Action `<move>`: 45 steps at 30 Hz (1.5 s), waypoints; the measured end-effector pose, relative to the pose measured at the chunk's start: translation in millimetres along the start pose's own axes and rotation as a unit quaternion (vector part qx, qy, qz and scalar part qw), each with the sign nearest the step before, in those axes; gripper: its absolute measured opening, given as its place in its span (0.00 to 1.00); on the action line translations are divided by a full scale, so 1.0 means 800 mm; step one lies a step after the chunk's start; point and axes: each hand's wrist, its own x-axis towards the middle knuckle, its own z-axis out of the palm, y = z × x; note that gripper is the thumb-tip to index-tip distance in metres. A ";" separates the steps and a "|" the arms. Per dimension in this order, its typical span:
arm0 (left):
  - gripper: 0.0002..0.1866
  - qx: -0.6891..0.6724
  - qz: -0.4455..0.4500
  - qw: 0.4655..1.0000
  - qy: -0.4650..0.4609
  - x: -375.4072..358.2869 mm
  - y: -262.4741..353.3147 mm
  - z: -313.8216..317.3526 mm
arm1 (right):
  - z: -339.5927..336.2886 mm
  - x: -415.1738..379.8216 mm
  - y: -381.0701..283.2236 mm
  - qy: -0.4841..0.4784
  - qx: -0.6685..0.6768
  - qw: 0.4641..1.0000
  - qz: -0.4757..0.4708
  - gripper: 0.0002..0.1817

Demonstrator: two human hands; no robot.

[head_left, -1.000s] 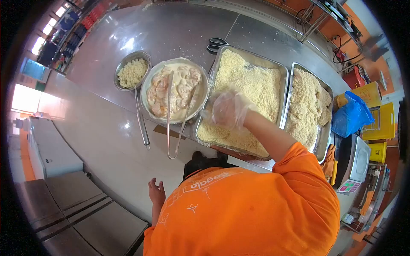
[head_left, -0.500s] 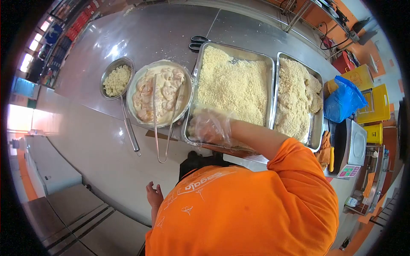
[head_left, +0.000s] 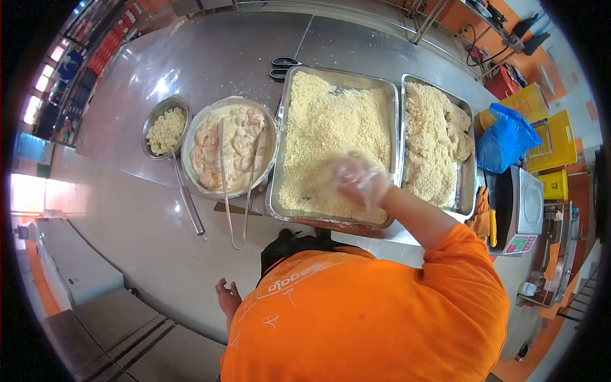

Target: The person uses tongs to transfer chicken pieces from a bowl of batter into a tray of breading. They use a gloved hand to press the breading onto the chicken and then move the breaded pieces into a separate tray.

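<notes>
My right hand (head_left: 360,178), in a clear plastic glove, is down at the pale crumbs (head_left: 337,127) in the metal tray (head_left: 276,184), toward its near right side. Motion smears its fingers, and I cannot tell whether they hold anything. My left hand (head_left: 228,295) hangs bare beside my body, away from the table, fingers apart and holding nothing. Left of the crumb tray stands a bowl (head_left: 189,167) of raw meat pieces (head_left: 238,137) in creamy batter. Metal tongs (head_left: 228,210) rest in it, their bend sticking out over the table edge.
A second tray (head_left: 470,191) on the right holds crumb-coated pieces (head_left: 436,140). A strainer (head_left: 182,184) with clumped crumbs lies far left, its handle over the edge. Black-handled scissors (head_left: 280,69) lie behind the crumb tray. A blue bag (head_left: 506,140) and a scale (head_left: 525,210) stand at right.
My right hand has moved from the crumb tray's near left corner to the right, over the crumbs. The crumbs at that left corner now show uncovered. My left hand stays beside my body.
</notes>
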 end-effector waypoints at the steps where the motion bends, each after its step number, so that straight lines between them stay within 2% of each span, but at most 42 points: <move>1: 0.17 0.008 0.008 1.000 -0.002 0.001 0.002 0.000 | 0.038 -0.007 0.011 0.034 0.039 0.997 0.053 0.17; 2: 0.17 0.016 0.015 1.000 -0.006 0.001 0.001 -0.001 | 0.062 -0.012 0.019 0.073 0.082 0.989 0.102 0.18; 4: 0.17 0.037 0.028 0.998 -0.032 0.000 0.003 -0.004 | 0.033 -0.022 0.024 0.091 0.113 0.977 0.159 0.21; 7: 0.17 0.002 -0.027 0.998 -0.064 0.008 0.019 -0.010 | 0.010 -0.008 0.044 0.070 0.128 0.964 0.223 0.25; 8: 0.17 -0.016 -0.005 0.999 -0.042 0.011 0.017 -0.007 | 0.011 0.000 0.045 0.065 0.020 0.972 0.224 0.29; 12: 0.17 -0.020 -0.013 0.999 -0.048 0.028 0.036 -0.007 | -0.009 0.050 0.017 -0.065 0.038 0.942 0.326 0.32; 15: 0.17 -0.033 -0.016 0.998 -0.050 0.039 0.049 -0.012 | 0.020 0.061 0.022 0.026 0.133 0.892 0.432 0.31; 18: 0.17 -0.041 -0.029 0.997 -0.060 0.039 0.050 -0.007 | 0.011 0.044 0.031 -0.090 0.026 0.946 0.311 0.31; 21: 0.17 -0.025 -0.045 0.995 -0.088 0.026 0.037 -0.001 | 0.008 0.045 0.032 -0.077 0.055 0.950 0.296 0.31; 24: 0.18 -0.025 -0.071 0.993 -0.091 0.018 0.024 0.003 | 0.024 0.060 0.026 0.045 0.112 0.917 0.380 0.33; 26: 0.18 -0.031 -0.119 0.988 -0.090 0.015 0.022 0.004 | 0.026 0.068 0.024 0.045 0.099 0.915 0.389 0.34; 30: 0.18 -0.007 -0.079 0.990 -0.114 0.029 0.021 0.009 | 0.024 0.066 0.019 0.057 0.096 0.911 0.398 0.35; 33: 0.17 -0.030 -0.056 0.994 -0.093 0.050 0.030 0.014 | 0.030 0.062 0.032 0.038 0.153 0.909 0.385 0.36; 36: 0.17 -0.072 -0.035 0.996 -0.049 0.061 0.044 0.011 | 0.043 0.054 0.045 0.033 0.060 0.907 0.417 0.36; 39: 0.17 -0.075 -0.050 0.995 -0.053 0.067 0.057 -0.006 | -0.001 0.050 0.016 -0.117 -0.074 0.924 0.356 0.36; 40: 0.17 -0.071 -0.063 0.994 -0.062 0.061 0.053 -0.004 | 0.023 0.060 0.026 -0.040 0.097 0.900 0.424 0.36; 44: 0.18 0.002 -0.092 0.989 -0.119 0.037 0.031 -0.001 | 0.050 0.054 0.030 0.017 0.102 0.902 0.420 0.35; 45: 0.18 0.000 -0.089 0.990 -0.105 0.037 0.026 -0.003 | 0.050 0.055 0.031 0.031 0.107 0.895 0.431 0.35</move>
